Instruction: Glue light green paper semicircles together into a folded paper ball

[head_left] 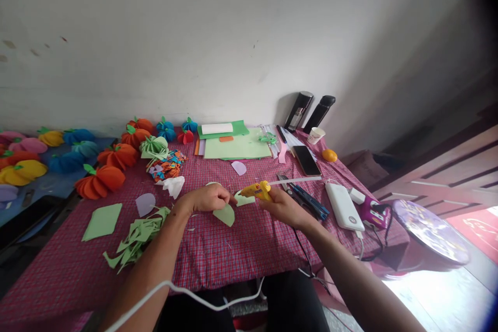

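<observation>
My right hand (277, 203) is wrapped round a yellow glue gun (254, 189), its nozzle pointing left toward my other hand. With curled fingers, my left hand (210, 198) holds a rounded light green paper piece (224, 216) close to the table. Another light green paper piece (245, 201) lies under the glue gun. Left of my left forearm is a heap of light green paper scraps (142, 233), with a stack of green paper sheets (101, 222) beyond it. A lilac half-round paper (238, 168) lies farther back.
Folded paper pumpkins (100, 181) stand along the left. Coloured sheets (237, 148) lie by the wall. On the right are scissors (291, 192), a phone (307, 161), a paper cup (316, 135), a white power bank (344, 206) and a purple socket block (374, 213). A white cable (202, 301) crosses in front.
</observation>
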{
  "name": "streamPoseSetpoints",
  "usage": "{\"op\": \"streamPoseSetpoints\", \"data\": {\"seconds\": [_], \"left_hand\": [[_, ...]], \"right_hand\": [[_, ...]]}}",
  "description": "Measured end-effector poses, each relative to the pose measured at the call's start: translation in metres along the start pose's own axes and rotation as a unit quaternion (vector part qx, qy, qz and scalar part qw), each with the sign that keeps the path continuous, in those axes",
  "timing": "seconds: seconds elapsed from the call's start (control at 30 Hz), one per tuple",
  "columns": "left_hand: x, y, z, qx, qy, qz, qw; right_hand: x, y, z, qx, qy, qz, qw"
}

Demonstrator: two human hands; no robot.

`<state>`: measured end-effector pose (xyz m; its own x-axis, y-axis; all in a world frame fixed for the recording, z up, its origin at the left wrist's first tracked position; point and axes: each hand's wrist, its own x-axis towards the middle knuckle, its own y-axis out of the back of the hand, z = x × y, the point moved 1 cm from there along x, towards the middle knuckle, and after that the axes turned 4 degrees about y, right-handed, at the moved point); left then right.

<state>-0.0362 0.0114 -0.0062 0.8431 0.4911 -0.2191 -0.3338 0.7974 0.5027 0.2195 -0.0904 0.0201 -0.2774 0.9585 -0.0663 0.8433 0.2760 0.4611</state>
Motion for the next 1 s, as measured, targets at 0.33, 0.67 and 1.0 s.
{"op": "streamPoseSetpoints", "data": {"seconds": [0.33,0.67,1.0], "left_hand": [[0.002,0.0,-0.006,0.06,0.01,0.007,0.998],[0.001,0.0,-0.001,0.038,0.012,-0.009,0.999],[0.0,0.0,0.004,0.013,0.005,-0.014,1.0]], "right_hand": [[0.005,-0.009,0.005,0.004,0.047,-0.019,0.999],[0.009,-0.006,0.015,-0.033,0.017,0.016,0.999],[-0.001,0.008,0.01,-0.101,-0.049,0.057,0.992]]}}
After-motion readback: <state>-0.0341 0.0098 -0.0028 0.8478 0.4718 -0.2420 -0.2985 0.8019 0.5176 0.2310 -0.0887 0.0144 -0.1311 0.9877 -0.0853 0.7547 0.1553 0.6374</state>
